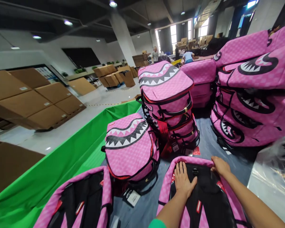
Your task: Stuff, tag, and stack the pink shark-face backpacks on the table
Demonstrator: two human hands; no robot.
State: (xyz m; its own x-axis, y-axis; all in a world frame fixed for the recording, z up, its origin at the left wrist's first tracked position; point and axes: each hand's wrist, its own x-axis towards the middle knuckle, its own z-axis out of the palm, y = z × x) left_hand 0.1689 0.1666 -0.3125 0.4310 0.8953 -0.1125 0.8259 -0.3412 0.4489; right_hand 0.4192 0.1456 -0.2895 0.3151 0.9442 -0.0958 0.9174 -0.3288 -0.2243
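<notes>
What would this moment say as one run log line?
left hand: flat on pink backpack | right hand: on its top edge | back panel facing up

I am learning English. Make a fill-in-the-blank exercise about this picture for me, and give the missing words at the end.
1. The left hand lies flat on the ____ back panel of a pink backpack.
2. The right hand curls over the edge of the same ____.
3. The next backpack shows a shark mouth with white ____.
4. The sheet to the left of that backpack is bright ____.

Missing words: black; backpack; teeth; green.
</notes>
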